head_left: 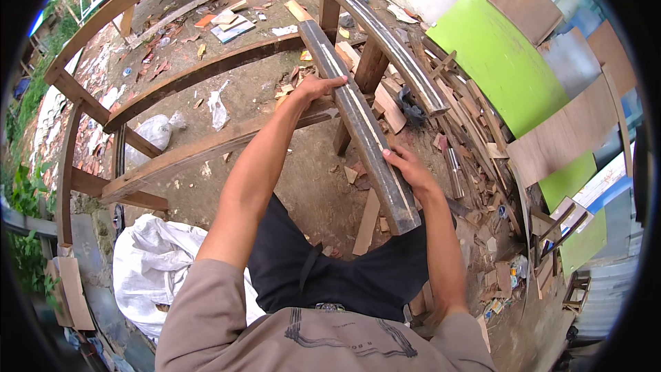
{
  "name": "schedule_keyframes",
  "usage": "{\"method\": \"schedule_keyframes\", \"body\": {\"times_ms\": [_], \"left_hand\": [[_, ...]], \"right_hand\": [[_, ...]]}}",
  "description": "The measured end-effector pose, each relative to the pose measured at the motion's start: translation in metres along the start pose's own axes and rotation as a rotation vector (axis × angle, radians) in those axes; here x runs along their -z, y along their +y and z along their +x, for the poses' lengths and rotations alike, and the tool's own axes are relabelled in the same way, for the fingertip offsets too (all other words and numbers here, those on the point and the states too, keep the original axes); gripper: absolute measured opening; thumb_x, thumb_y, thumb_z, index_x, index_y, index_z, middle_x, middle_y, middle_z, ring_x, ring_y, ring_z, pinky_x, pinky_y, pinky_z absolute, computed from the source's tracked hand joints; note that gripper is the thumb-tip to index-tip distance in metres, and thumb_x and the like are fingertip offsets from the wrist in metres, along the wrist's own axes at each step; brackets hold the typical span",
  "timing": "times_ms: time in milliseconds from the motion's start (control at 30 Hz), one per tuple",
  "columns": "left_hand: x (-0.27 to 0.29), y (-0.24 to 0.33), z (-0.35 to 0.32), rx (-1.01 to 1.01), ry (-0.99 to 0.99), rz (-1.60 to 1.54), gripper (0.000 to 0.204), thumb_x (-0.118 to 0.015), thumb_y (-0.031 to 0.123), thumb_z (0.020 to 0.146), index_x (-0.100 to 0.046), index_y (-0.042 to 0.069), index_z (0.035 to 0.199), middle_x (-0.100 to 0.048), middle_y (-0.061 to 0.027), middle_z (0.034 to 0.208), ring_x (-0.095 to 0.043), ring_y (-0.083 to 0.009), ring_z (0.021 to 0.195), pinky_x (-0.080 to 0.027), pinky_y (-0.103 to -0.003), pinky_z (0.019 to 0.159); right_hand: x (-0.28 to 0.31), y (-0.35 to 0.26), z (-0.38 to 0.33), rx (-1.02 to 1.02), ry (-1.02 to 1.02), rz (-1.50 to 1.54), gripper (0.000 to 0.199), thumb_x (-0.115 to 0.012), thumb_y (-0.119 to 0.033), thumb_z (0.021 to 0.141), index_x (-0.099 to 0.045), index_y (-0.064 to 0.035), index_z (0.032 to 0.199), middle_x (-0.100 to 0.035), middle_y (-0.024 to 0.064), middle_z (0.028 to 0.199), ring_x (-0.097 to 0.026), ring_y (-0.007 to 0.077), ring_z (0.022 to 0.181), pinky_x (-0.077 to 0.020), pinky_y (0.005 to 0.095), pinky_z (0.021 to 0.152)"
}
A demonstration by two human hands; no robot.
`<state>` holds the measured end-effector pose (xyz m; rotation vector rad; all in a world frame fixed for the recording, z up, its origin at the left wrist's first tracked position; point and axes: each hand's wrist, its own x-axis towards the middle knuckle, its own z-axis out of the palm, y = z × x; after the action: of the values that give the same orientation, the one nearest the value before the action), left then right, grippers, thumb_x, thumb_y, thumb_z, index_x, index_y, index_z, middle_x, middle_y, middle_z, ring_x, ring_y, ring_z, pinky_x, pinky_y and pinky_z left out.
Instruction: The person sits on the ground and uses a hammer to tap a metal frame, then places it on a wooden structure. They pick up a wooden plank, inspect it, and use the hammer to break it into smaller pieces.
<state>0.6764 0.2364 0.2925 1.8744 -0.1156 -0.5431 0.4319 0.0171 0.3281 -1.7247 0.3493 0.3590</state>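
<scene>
A dark, weathered wooden beam with a pale strip along its top face slants across the middle, its near end close to my lap. My left hand grips its left edge toward the far half, thumb over the top. Nearer to me, my right hand is wrapped round the right edge, thumb on top and the fingers partly hidden below. The beam's far part lies over or beside a brown wooden frame; the exact contact is hidden. A similar beam with a pale line extends to the right, apart from my hands.
White sacking lies at my left. Scrap wood is piled on the right beside a bright green panel and leaning boards. A clear plastic bag sits within the frame, and debris litters the ground beyond.
</scene>
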Motion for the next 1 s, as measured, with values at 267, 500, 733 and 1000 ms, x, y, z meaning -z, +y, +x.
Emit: {"method": "schedule_keyframes", "body": {"times_ms": [267, 500, 733, 1000], "left_hand": [[0.003, -0.016, 0.02, -0.072, 0.003, -0.014, 0.098, -0.084, 0.066, 0.062, -0.064, -0.011, 0.119, -0.065, -0.0231, 0.119, -0.061, -0.0329, 0.113, -0.047, -0.04, 0.097], [0.002, -0.017, 0.019, -0.106, 0.077, 0.083, 0.092, -0.081, 0.066, 0.066, -0.068, -0.014, 0.108, -0.069, -0.0236, 0.107, -0.068, -0.0303, 0.099, -0.051, -0.039, 0.087], [-0.002, -0.011, 0.011, -0.084, 0.094, 0.125, 0.094, -0.081, 0.067, 0.066, -0.067, -0.016, 0.107, -0.07, -0.0256, 0.105, -0.069, -0.0304, 0.097, -0.053, -0.038, 0.083], [0.0, -0.024, 0.023, -0.071, 0.164, 0.209, 0.099, -0.073, 0.078, 0.064, -0.07, -0.013, 0.103, -0.071, -0.024, 0.099, -0.07, -0.0322, 0.094, -0.053, -0.04, 0.083]], "right_hand": [[-0.01, -0.043, 0.074, -0.065, -0.051, 0.025, 0.063, -0.062, -0.052, 0.094, -0.059, -0.0013, 0.132, -0.065, 0.0158, 0.12, -0.063, 0.0216, 0.105, -0.0496, 0.034, 0.089], [-0.021, -0.064, 0.132, -0.153, -0.11, 0.156, 0.067, -0.063, -0.058, 0.091, -0.061, -0.0011, 0.126, -0.064, 0.0199, 0.12, -0.064, 0.0259, 0.105, -0.0497, 0.0371, 0.092], [-0.018, -0.056, 0.159, -0.179, -0.08, 0.223, 0.05, -0.068, -0.046, 0.089, -0.067, -0.0016, 0.113, -0.07, 0.0149, 0.101, -0.068, 0.0206, 0.086, -0.0549, 0.035, 0.075], [-0.028, -0.054, 0.16, -0.126, -0.13, 0.308, 0.044, -0.066, -0.043, 0.09, -0.069, -0.0027, 0.107, -0.072, 0.0124, 0.091, -0.068, 0.0195, 0.074, -0.0545, 0.0342, 0.067]]}}
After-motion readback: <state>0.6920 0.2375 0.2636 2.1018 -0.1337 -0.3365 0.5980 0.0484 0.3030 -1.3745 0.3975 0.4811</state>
